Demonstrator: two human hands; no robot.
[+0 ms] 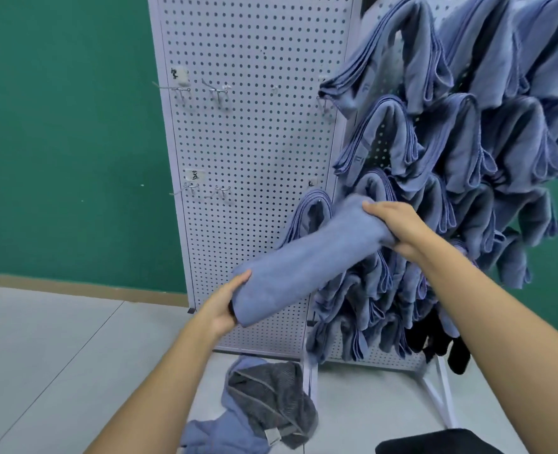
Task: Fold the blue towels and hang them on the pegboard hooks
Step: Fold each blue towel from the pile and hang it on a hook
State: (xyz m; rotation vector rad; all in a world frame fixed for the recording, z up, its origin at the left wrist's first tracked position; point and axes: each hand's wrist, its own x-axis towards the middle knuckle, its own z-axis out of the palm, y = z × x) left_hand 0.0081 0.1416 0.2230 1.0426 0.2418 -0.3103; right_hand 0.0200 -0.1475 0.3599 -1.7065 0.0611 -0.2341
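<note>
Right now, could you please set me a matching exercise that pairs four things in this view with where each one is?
Things:
1. folded blue towel
2. grey towel
3. bare hooks
4. rows of hung blue towels

Places:
A. lying on the floor
B. on the left pegboard panel
C. gripped by the left hand and right hand
D. covering the right pegboard panel

Pairs: 1-C, 2-A, 3-B, 4-D.
</note>
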